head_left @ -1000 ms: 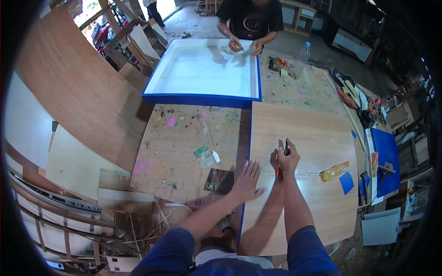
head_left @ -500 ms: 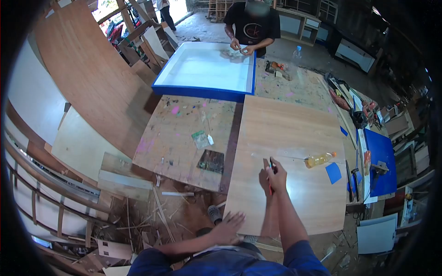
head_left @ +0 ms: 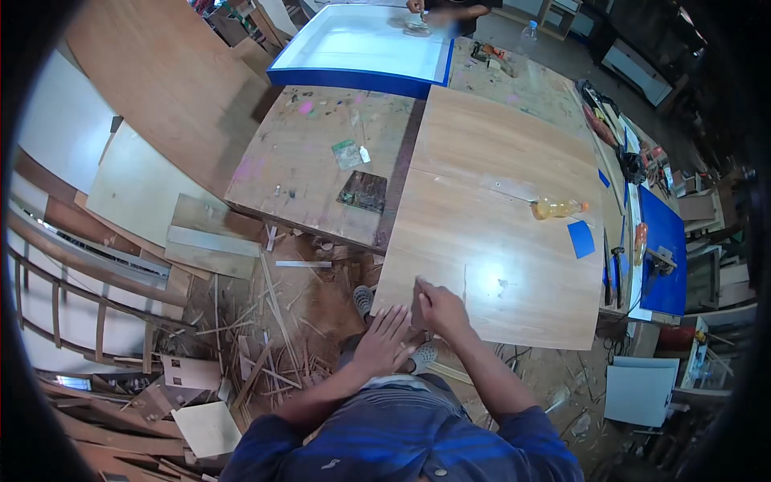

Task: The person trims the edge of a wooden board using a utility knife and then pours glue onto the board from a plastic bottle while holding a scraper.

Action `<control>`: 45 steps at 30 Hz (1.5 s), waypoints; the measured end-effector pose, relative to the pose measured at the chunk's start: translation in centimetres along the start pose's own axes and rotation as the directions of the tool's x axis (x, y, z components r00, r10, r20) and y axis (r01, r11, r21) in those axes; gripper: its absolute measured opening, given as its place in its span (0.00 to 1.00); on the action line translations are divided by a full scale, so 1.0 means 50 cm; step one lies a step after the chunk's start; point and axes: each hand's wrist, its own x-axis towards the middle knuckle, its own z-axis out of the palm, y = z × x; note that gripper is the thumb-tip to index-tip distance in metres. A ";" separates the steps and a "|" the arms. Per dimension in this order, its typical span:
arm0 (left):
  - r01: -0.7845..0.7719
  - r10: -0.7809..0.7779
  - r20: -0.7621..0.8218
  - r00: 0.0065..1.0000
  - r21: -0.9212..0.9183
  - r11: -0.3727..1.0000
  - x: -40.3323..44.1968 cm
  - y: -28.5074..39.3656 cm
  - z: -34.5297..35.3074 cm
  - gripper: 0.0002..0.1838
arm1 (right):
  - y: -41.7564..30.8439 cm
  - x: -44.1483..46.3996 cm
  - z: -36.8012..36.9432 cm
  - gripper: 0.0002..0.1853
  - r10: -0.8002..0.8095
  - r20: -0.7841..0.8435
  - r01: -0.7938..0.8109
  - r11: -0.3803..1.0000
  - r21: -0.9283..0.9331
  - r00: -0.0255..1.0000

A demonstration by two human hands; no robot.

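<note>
A wide wood-grain board (head_left: 482,145) lies flat on the worktable in front of me. My left hand (head_left: 384,344) rests at its near left corner, fingers stretched and slightly apart, holding nothing. Just right of it, my right hand (head_left: 442,312) is closed low over the board near the same edge, index finger toward the surface. The slim red-and-black pencil-like stick seen in it earlier is mostly hidden by the fingers now. A thin dark line (head_left: 465,283) shows on the board right of this hand. Farther right lies a bottle of yellow liquid (head_left: 558,209) beside a blue square piece (head_left: 581,239).
A blue-edged white tray-like panel (head_left: 361,78) stands at the back, with another person's hand (head_left: 416,6) at it. Tools crowd the right side near a blue panel (head_left: 662,277). Wood scraps (head_left: 273,353) litter the floor at left.
My view has tilted down, so the board sits higher in frame. My right hand has come back from the board's middle to its near left edge, close to my left hand.
</note>
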 end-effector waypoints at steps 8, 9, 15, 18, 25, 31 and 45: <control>0.151 -0.169 -0.150 0.974 -0.125 0.981 -0.086 0.001 -0.020 0.42 | -0.002 0.117 -0.021 0.23 -0.030 0.006 0.030 0.999 -0.035 1.000; 0.151 -0.174 -0.201 0.964 -0.125 0.981 -0.082 -0.007 -0.026 0.41 | -0.008 0.099 -0.011 0.23 -0.021 0.047 0.023 0.999 -0.032 0.999; 0.181 -0.219 -0.347 0.912 -0.139 0.974 -0.063 -0.046 -0.030 0.38 | -0.014 0.042 0.006 0.21 -0.041 0.047 0.042 0.998 -0.037 0.998; 0.163 -0.196 -0.291 0.937 -0.133 0.978 -0.050 -0.061 -0.032 0.38 | -0.021 0.086 -0.016 0.20 -0.058 -0.056 0.061 0.997 0.038 0.997; 0.194 -0.239 -0.264 0.935 -0.185 0.963 -0.040 -0.072 -0.005 0.39 | -0.040 -0.003 0.009 0.21 -0.102 0.112 0.107 0.994 -0.034 0.988; 0.200 -0.252 -0.258 0.933 -0.210 0.957 -0.023 -0.064 -0.008 0.39 | -0.032 0.005 0.041 0.20 -0.134 0.035 0.135 0.991 -0.019 0.990; 0.261 -0.282 -0.181 0.942 -0.130 0.956 -0.012 -0.058 0.003 0.41 | -0.036 0.043 0.024 0.20 -0.086 0.026 0.087 0.996 -0.009 0.996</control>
